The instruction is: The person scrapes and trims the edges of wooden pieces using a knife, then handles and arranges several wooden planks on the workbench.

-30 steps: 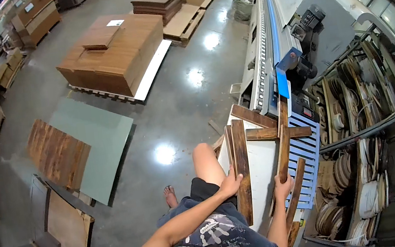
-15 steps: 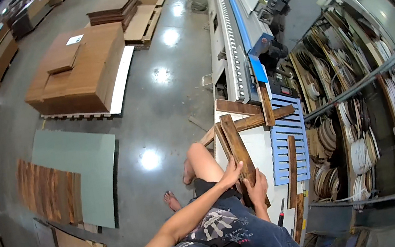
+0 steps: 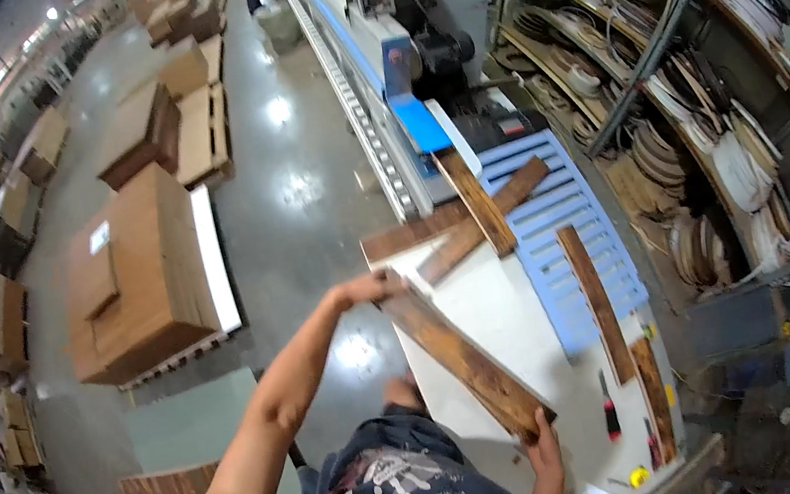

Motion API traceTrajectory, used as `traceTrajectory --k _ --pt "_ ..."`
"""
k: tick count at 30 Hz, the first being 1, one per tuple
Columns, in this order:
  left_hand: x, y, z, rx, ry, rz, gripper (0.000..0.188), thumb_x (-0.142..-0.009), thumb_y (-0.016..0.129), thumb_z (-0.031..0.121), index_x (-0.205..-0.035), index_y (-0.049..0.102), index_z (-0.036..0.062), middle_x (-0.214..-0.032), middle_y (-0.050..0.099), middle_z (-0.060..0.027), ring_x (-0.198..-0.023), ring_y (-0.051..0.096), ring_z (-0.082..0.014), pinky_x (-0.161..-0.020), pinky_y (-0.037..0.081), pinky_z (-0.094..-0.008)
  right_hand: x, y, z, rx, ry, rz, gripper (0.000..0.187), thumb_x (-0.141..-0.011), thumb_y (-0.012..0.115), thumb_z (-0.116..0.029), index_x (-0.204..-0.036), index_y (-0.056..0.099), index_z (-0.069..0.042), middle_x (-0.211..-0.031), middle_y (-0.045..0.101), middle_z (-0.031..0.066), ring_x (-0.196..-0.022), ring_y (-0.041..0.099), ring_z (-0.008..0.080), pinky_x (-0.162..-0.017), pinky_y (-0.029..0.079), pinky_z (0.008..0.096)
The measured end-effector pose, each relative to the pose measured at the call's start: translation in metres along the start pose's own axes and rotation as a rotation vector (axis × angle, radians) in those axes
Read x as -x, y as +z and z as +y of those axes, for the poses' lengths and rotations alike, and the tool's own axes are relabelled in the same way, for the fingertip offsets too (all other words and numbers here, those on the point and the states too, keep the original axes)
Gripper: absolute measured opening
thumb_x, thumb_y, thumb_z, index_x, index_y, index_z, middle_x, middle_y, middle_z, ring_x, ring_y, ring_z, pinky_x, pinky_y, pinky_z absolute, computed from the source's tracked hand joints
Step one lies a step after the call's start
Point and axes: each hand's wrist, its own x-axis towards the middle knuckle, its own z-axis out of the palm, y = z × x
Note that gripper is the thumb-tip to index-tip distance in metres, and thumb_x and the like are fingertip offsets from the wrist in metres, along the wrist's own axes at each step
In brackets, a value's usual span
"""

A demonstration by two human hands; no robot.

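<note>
A long brown wooden plank (image 3: 463, 354) slants across the white tabletop (image 3: 499, 303) in front of me. My left hand (image 3: 375, 287) grips its far left end, with the fingers partly blurred. At the near right end, my right hand (image 3: 544, 443) has its fingers closed round the edge. Whether a second plank lies beneath this one is hidden. Past the far end, a dark plank (image 3: 413, 232), a crossing plank (image 3: 524, 182) and a third plank (image 3: 474, 200) lie overlapped.
Right of the tabletop is a blue slatted rack (image 3: 560, 269) with a narrow plank (image 3: 595, 305). A red-handled knife (image 3: 612, 417) and yellow tape measure (image 3: 638, 478) lie nearby. A long machine (image 3: 342, 83) extends ahead. Shelves of coiled edging (image 3: 655, 160) stand right; stacked boards (image 3: 143, 282) left.
My left hand has slid from the plank's near part to its far end. The plank has turned to a stronger slant over the tabletop. The whole view has shifted.
</note>
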Motion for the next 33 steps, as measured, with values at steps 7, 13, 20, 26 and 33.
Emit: traceTrajectory --k 7,13,20,26,33 --pt "0.020 0.007 0.013 0.111 -0.065 -0.095 0.111 -0.082 0.073 0.063 -0.155 0.023 -0.0045 -0.157 0.030 -0.0269 -0.148 0.026 -0.0344 -0.120 0.025 -0.0434 0.066 0.059 -0.062 0.373 0.132 0.139 0.069 -0.097 0.054 -0.056 -0.146 0.048 -0.008 -0.130 0.058 0.0156 -0.101 0.060 0.0260 -0.075 0.049 0.0378" --pt "0.020 0.005 0.003 0.068 -0.087 -0.126 0.107 -0.085 0.070 0.061 -0.157 0.020 -0.0012 -0.159 0.025 -0.0277 -0.150 0.023 -0.0361 -0.121 0.024 -0.0437 0.071 0.020 -0.031 1.026 -0.534 -0.143 0.061 -0.099 0.058 -0.027 -0.156 0.035 -0.023 -0.149 0.036 0.0216 -0.133 0.041 0.0355 -0.104 0.042 0.0413" --pt "0.031 0.023 0.013 0.039 0.033 -0.157 0.084 -0.086 0.076 0.045 -0.148 0.041 0.0002 -0.144 0.051 -0.0160 -0.133 0.047 -0.0260 -0.112 0.038 -0.0384 0.096 0.042 -0.024 0.599 -0.270 0.016 0.069 -0.090 0.069 -0.024 -0.152 0.041 -0.015 -0.139 0.042 0.0167 -0.116 0.052 0.0313 -0.095 0.047 0.0395" --pt "0.002 0.025 0.011 -0.159 0.143 -0.102 0.095 -0.077 0.084 0.048 -0.146 0.041 -0.0014 -0.132 0.056 -0.0176 -0.117 0.058 -0.0269 -0.100 0.049 -0.0369 0.026 -0.009 0.015 0.156 -0.249 0.335 0.076 -0.093 0.071 -0.038 -0.148 0.039 0.004 -0.149 0.045 0.0162 -0.136 0.043 0.0290 -0.114 0.033 0.0420" --pt "-0.023 0.056 0.008 -0.031 0.488 -0.158 0.110 -0.067 0.094 0.020 -0.152 0.028 0.0006 -0.154 0.036 -0.0157 -0.143 0.034 -0.0279 -0.121 0.026 -0.0425 0.018 -0.030 0.033 0.290 -0.652 0.269 0.113 -0.066 0.095 -0.034 -0.153 0.027 -0.008 -0.147 0.041 0.0105 -0.133 0.043 0.0261 -0.112 0.036 0.0393"
